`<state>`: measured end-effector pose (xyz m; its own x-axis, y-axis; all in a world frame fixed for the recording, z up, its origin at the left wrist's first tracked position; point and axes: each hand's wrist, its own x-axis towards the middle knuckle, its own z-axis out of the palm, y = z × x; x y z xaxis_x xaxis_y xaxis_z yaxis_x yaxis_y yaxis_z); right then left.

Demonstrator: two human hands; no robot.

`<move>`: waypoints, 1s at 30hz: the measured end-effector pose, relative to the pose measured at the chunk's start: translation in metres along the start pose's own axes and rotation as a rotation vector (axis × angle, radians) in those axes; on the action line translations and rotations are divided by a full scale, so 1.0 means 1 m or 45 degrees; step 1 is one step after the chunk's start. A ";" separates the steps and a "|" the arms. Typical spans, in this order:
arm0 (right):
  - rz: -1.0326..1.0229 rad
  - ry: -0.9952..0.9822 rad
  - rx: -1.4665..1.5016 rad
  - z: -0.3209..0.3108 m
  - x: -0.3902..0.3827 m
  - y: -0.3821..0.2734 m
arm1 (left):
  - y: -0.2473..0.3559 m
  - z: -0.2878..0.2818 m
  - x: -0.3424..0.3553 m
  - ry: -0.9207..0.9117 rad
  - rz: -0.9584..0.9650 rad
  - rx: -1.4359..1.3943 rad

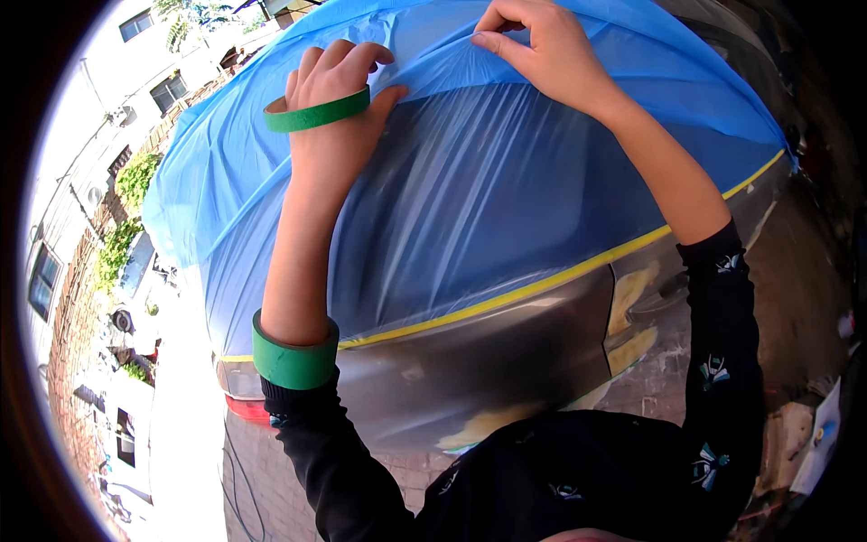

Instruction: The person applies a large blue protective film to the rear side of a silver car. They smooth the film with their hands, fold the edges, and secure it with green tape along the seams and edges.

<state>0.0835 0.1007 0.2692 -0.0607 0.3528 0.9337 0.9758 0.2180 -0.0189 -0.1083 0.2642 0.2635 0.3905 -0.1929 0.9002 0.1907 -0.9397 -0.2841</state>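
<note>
Thin blue plastic film [452, 208] drapes over a car body [479, 357], and a strip of yellow tape [542, 285] runs along its lower edge. My right hand [546, 54] pinches the film near the top, with folds fanning out from the fingertips. To the left, my left hand [330, 99] is over the film with fingers bent and thumb spread apart from them. A narrow roll of green tape [318, 115] hangs around that hand. Around my left wrist sits a wider roll of green tape [295, 357].
Bare, dull panels with cream filler patches [630, 298] show below the yellow tape. A dark cable [239, 479] lies on the paved ground at lower left. Cardboard pieces [787, 434] are at lower right. Plants [117, 244] and buildings stand at far left.
</note>
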 end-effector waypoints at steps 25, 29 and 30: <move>-0.182 -0.058 -0.009 0.021 0.057 0.077 | -0.255 -0.134 -0.007 -0.365 -0.615 1.237; -0.157 -0.426 -0.102 0.005 0.067 0.058 | -0.301 -0.129 -0.011 -0.166 -0.744 1.184; -0.174 -0.510 -0.171 0.000 0.070 0.060 | -0.318 -0.129 -0.009 -0.184 -0.832 1.076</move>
<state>0.1376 0.1385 0.3337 -0.2420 0.6595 0.7117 0.9701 0.1764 0.1665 -0.2885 0.5285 0.3884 0.0800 0.3627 0.9284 0.9395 -0.3388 0.0514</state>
